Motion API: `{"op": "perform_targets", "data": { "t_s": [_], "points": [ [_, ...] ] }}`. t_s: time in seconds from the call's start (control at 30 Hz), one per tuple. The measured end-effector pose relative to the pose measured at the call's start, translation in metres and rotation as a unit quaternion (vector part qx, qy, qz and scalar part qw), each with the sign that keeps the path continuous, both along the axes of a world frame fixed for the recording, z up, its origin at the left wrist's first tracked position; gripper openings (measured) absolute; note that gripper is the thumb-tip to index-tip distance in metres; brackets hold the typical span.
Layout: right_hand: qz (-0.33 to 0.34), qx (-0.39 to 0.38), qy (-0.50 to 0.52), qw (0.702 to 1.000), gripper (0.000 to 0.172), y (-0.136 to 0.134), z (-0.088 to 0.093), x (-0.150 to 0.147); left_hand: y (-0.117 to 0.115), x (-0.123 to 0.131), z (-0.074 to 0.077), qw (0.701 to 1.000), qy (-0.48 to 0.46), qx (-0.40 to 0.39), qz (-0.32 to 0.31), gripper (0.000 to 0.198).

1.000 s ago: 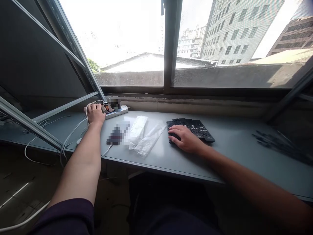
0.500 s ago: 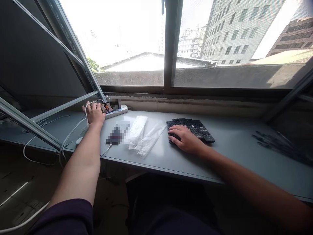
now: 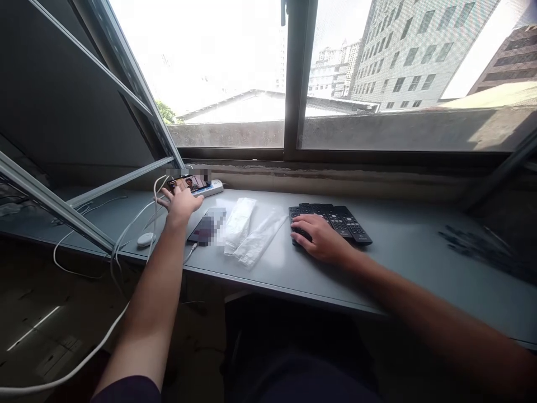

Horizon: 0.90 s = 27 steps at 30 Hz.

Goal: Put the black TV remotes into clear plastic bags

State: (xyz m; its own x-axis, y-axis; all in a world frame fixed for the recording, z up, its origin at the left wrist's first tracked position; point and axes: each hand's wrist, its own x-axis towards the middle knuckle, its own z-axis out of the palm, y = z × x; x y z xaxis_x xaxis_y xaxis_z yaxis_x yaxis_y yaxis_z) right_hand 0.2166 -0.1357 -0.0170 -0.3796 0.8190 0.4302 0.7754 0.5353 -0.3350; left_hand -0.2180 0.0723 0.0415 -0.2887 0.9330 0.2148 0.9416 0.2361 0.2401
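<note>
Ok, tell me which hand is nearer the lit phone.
Left. The left hand is right at the lit phone; the right hand rests on the black remotes, well aside.

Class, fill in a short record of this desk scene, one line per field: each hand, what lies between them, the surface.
Left: left hand open, fingertips at the lit phone propped on the white power strip
Right: right hand lies on the leftmost of the black remotes
Between: plastic bags; second phone, cable attached
Surface: grey desk under a window
</note>
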Motion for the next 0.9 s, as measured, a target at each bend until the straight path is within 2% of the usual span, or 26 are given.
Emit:
{"op": "perform_targets", "data": {
  "t_s": [0.07,0.13,0.23,0.33,0.43,0.53,0.6,0.7,0.77,0.83,0.9],
  "points": [
    [-0.001,0.003,0.001,1.000,0.035,0.000,0.000,0.000,-0.014,0.010,0.015,0.997,0.005,-0.074,-0.029,0.073],
    [-0.001,0.006,0.002,1.000,0.035,0.000,0.000,-0.001,-0.038,0.028,0.028,0.990,-0.006,-0.115,-0.087,0.076],
    [0.000,0.010,0.001,1.000,0.034,0.000,-0.001,-0.001,-0.087,0.070,0.036,0.980,-0.026,-0.067,-0.184,0.076],
    [0.002,0.019,-0.004,1.000,0.034,0.000,-0.002,-0.002,-0.132,0.118,0.027,0.951,-0.100,-0.054,-0.286,0.071],
    [0.005,0.030,-0.008,0.999,0.033,0.001,-0.002,-0.002,-0.154,0.156,0.006,0.933,-0.117,-0.076,-0.332,0.060],
    [0.005,0.031,-0.008,0.999,0.031,0.001,-0.002,0.000,-0.154,0.174,-0.014,0.937,-0.123,-0.104,-0.309,0.053],
    [0.004,0.031,-0.010,0.999,0.032,0.001,-0.001,0.002,-0.148,0.178,-0.022,0.937,-0.140,-0.116,-0.300,0.048],
    [0.004,0.034,-0.011,0.999,0.033,0.001,-0.001,0.003,-0.136,0.181,-0.020,0.941,-0.161,-0.097,-0.281,0.042],
    [0.005,0.030,0.006,1.000,0.034,0.000,0.000,0.002,-0.128,0.184,-0.011,0.940,-0.206,-0.032,-0.269,0.042],
    [-0.010,0.011,0.059,0.998,0.044,-0.001,0.002,0.000,-0.120,0.192,0.002,0.914,-0.287,0.048,-0.282,0.053],
    [-0.037,-0.020,0.156,0.987,0.070,-0.002,0.006,-0.002,-0.111,0.208,0.014,0.841,-0.419,0.075,-0.334,0.068]
  ]
}}
